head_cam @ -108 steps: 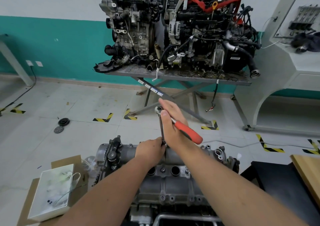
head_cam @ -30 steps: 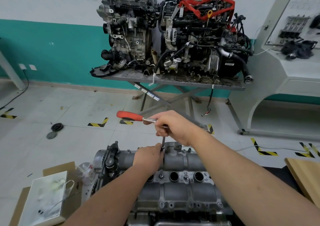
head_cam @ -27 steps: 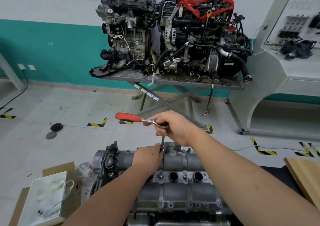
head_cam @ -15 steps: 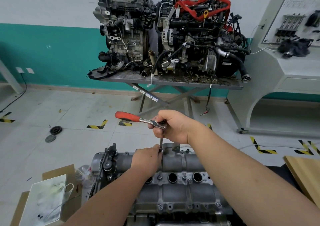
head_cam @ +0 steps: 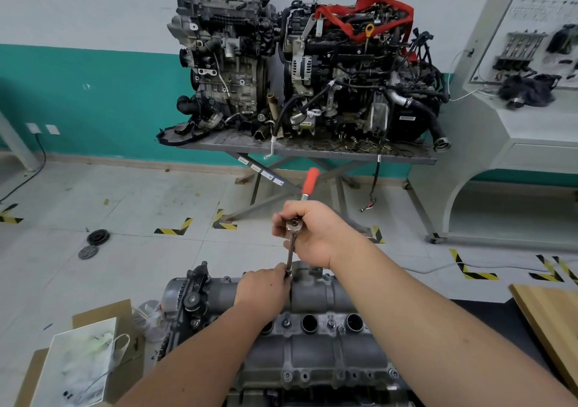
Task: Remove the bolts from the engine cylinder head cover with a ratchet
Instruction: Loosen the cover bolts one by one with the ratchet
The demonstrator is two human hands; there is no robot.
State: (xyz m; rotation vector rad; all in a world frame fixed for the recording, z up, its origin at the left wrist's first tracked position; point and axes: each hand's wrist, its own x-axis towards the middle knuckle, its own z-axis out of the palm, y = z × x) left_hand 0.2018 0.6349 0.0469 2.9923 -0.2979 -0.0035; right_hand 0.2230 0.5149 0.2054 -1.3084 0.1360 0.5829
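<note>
Red handle of the ratchet [head_cam: 308, 188] points up at mid frame. The right hand [head_cam: 316, 234] grips its head. The left hand [head_cam: 264, 289] pinches the extension bar [head_cam: 291, 255] on the grey cylinder head cover [head_cam: 316, 297], low in the frame.

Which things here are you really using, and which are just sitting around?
Using:
red-handled steel ratchet
long steel extension bar
grey metal cylinder head cover
right hand
left hand

Sitting around:
two dirty engines on grey table
white paper bag
black round discs
</note>
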